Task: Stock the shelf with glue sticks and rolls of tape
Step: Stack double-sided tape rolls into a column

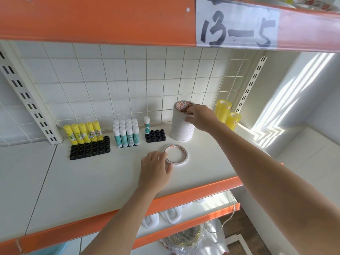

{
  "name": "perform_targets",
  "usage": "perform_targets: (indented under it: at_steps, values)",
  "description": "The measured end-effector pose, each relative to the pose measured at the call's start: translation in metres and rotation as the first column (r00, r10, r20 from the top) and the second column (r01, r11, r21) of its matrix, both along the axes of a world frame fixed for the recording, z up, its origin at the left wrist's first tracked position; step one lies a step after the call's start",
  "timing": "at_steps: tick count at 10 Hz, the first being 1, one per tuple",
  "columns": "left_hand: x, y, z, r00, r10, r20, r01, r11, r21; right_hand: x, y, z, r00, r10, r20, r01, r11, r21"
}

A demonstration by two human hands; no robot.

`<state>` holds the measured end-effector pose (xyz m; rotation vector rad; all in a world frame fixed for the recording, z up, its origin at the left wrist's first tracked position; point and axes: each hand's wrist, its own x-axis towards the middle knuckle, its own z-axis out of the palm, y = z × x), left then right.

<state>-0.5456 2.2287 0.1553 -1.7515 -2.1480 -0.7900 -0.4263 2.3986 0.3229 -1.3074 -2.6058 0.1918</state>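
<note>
A single tape roll (176, 155) lies flat near the middle of the white shelf (92, 181). The left hand (156, 167) rests at its 8 o'clock edge, fingers loosely spread and touching the rim, not closed round it. At 12 o'clock from the roll stands a tape stack (182, 124); the right hand (199, 117) pinches its top roll, thumb on the side and fingertips on the upper face. At 3 o'clock from the stack, near the back corner, are yellow tapes (227, 114). At 9 o'clock from the stack sits a small black tray (156, 136) with one glue stick (146, 124) upright, then a block of green glue sticks (126, 132), then a row of yellow glue sticks (82, 133) in a larger tray (90, 150). A white wire grid (128, 80) backs the shelf. The shelf edges are orange; the beam (92, 19) above carries a label (237, 24) reading 13-5. Sunlight stripes the white wall (294, 100) at 3 o'clock.
</note>
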Motion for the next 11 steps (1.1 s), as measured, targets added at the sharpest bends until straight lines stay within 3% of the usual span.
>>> perform_targets:
  at_steps: [8,10,11]
  values:
    - [0.000,-0.001,0.001,1.000,0.002,0.005,-0.002,1.000,0.008,0.000,-0.005,0.000,0.997,-0.027,-0.077,0.027,1.000,0.005]
    - [0.001,-0.003,0.006,1.000,0.013,0.011,-0.013,1.000,-0.005,0.011,-0.034,-0.016,0.953,0.030,-0.302,0.035,0.978,0.207]
    - [0.001,-0.004,0.007,1.000,0.017,0.018,-0.017,0.999,-0.029,0.024,-0.062,-0.052,0.963,0.108,-0.247,-0.066,0.983,0.174]
